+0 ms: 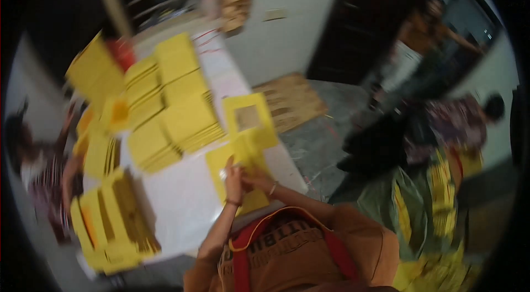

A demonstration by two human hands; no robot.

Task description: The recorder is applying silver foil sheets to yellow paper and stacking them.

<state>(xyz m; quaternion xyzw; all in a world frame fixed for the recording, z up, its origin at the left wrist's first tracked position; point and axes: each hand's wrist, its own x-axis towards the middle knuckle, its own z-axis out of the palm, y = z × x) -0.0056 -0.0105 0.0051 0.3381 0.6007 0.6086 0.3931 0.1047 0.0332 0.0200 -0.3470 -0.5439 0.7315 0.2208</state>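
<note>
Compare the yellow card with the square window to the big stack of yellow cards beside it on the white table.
The windowed yellow card lies single and flat near the table's right edge; the stack of yellow cards is many sheets piled thick. The windowed card shows a square cut-out in its middle; the stack's top sheet looks plain. The windowed card lies just beyond both hands, left hand and right hand; the stack sits further left. Both are yellow and rest on the white table.
</note>
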